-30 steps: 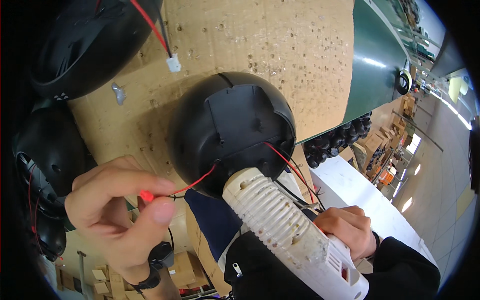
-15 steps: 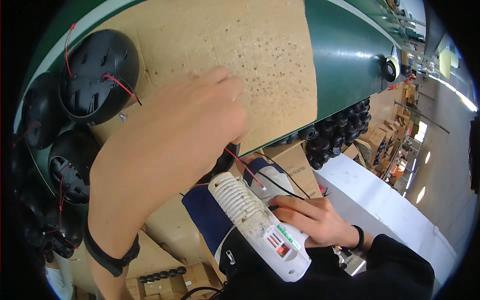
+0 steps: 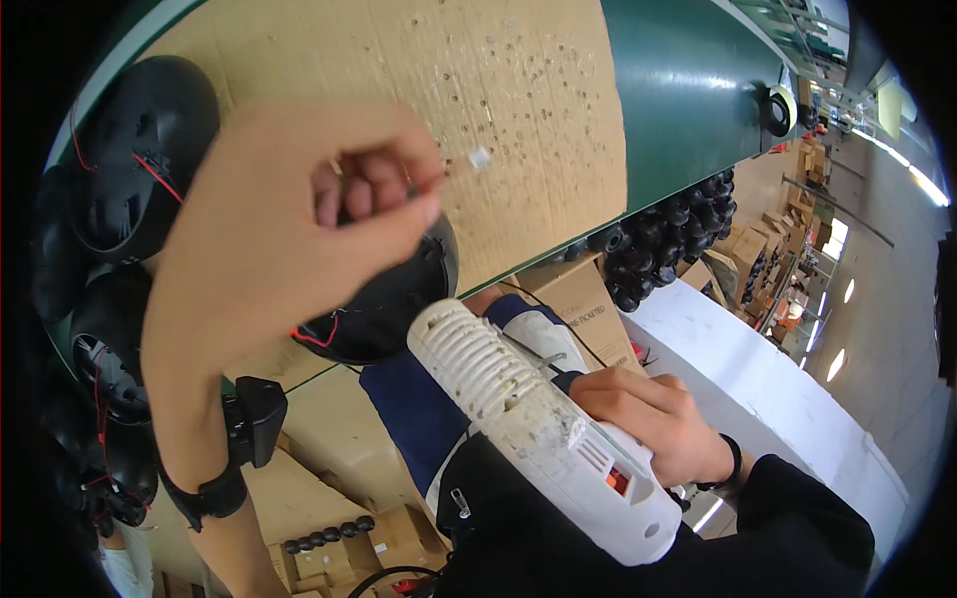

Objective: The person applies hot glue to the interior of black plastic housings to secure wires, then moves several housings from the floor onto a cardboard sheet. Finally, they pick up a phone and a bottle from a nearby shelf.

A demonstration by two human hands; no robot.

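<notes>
Left hand [image 3: 284,204] has turned, curled over black shell [image 3: 394,309], hold unclear; right hand [image 3: 653,414] grips heat gun [image 3: 533,424].

Dark capital letters printed on brown cardboard carton [image 3: 588,305]; white label [image 3: 380,547] on lower carton [image 3: 411,538] too small to read.

- Black strap [image 3: 204,498] and chunky black case [image 3: 262,421] behind the left hand [image 3: 299,174].
- Slim black band [image 3: 734,466] and black sleeve [image 3: 809,508] behind the right hand [image 3: 653,421].
- Below and between both, black garment [image 3: 533,553], pale zipper pull [image 3: 460,501].
</notes>
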